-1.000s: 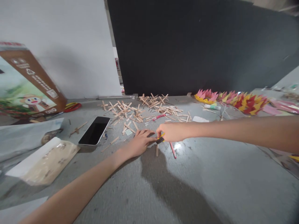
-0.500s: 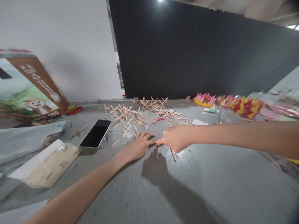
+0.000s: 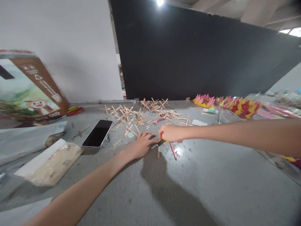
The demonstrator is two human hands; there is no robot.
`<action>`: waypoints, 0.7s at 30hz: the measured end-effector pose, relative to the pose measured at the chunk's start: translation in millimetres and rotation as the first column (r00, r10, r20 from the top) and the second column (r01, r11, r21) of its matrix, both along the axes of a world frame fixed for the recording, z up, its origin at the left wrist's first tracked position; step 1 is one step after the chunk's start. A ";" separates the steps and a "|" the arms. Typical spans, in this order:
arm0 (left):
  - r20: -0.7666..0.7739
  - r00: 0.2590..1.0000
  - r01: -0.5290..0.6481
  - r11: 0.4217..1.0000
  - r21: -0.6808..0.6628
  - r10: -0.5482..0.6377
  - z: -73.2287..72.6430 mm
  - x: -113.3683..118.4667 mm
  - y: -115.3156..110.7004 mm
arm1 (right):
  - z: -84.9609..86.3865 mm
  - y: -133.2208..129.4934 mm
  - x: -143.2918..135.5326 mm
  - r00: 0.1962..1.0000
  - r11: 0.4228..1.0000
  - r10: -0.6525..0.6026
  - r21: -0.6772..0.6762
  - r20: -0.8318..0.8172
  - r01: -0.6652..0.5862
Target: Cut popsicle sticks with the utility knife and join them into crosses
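Observation:
My right hand [image 3: 172, 133] is closed around a yellow box cutter [image 3: 162, 142], its dark blade pointing down and left. Most of the cutter's handle is hidden by the fingers. A small wooden stick [image 3: 158, 152] lies just under the blade, one end showing toward me. My left hand [image 3: 143, 145] rests on the grey table with its fingers stretched out, thumb and fingertips close to the blade and the stick. Whether those fingertips press on the stick I cannot tell. Beside my right hand lies a thin red stick [image 3: 173, 151].
Behind my hands spreads a pile of wooden sticks [image 3: 128, 115], several crossed. A phone [image 3: 98, 133], a plastic-wrapped pack [image 3: 55, 164] and a printed box [image 3: 35, 91] are at the left. Paper flowers [image 3: 245, 106] and a glue stick [image 3: 210, 111] lie at the back right.
My right hand has lifted and turned slightly, so the yellow cutter and its blade now show. More of the red stick shows. My left hand has hardly moved.

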State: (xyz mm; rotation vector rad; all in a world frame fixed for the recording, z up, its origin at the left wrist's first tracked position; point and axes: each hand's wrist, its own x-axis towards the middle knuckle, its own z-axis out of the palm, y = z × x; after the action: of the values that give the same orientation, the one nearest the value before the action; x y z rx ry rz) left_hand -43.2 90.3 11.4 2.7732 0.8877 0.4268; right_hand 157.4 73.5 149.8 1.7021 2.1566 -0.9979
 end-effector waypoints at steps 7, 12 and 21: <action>0.007 1.000 0.013 0.999 0.036 -0.013 -5.7 -2.0 2.5 | 7.9 -6.9 5.8 0.740 0.732 0.594 0.168 0.315 -0.660; 0.008 1.000 0.015 0.999 0.043 -0.015 -6.0 -1.5 2.6 | 11.4 -4.4 8.1 0.709 0.695 0.620 0.184 0.335 -0.695; 0.001 1.000 0.004 1.000 0.019 -0.004 -1.7 1.0 1.6 | 4.0 -8.3 -5.2 0.980 0.977 0.188 0.087 0.068 -0.194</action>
State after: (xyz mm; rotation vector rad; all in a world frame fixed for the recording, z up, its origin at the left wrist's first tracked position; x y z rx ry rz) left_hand -42.2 91.9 9.7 2.7911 0.8817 0.4386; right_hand 152.1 65.2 153.7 1.5061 2.3085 -0.7980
